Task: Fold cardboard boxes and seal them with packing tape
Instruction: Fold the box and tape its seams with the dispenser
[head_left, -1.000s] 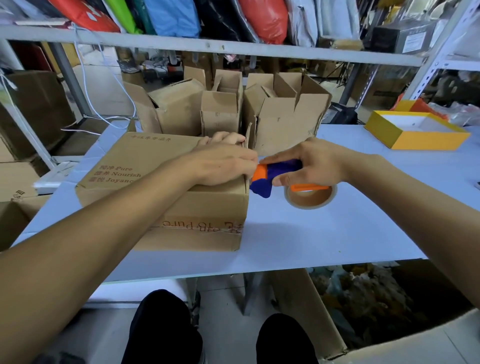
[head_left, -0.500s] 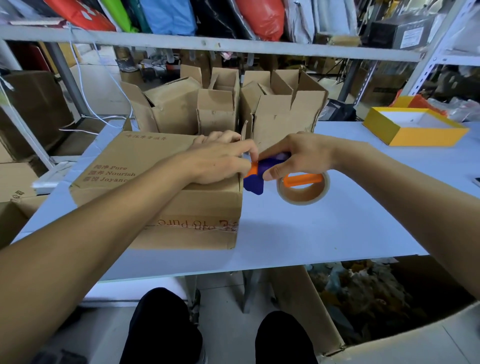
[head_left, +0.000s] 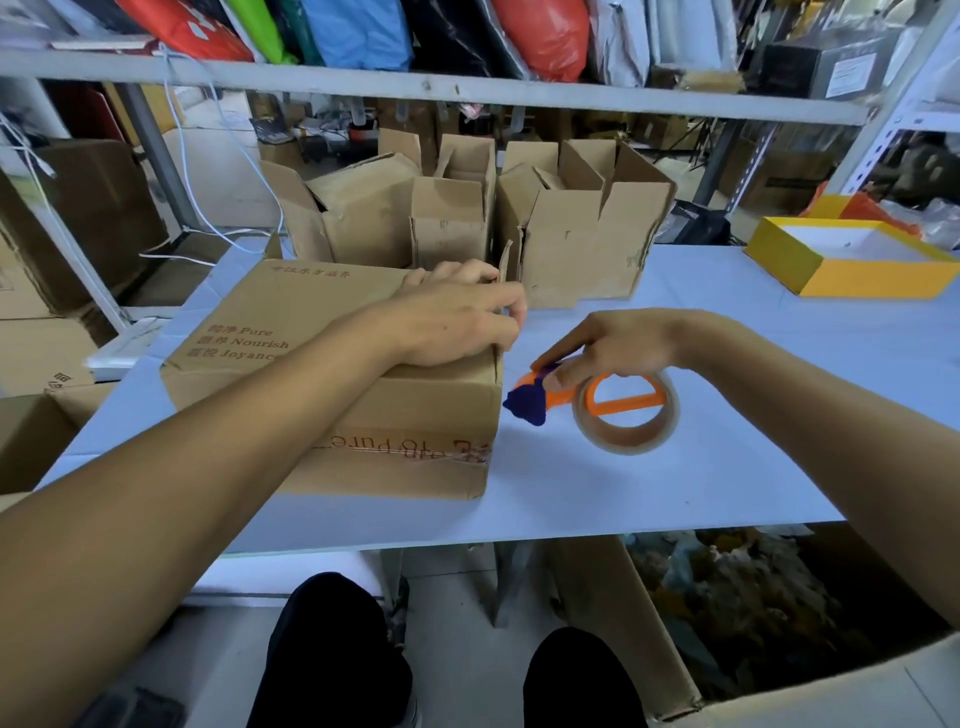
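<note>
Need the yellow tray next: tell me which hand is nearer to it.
Right. The right hand grips the tape dispenser, left of the yellow tray; the left hand is farther left.

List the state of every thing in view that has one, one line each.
printed cardboard box: closed, lying on the table, old tape across its front.
left hand: rests on the box's right top edge, fingers curled over it.
right hand: grips the tape dispenser.
tape dispenser: beside the box, apart from it.
cardboard boxes behind: upright, top flaps open.
yellow box: open, no lid.
</note>
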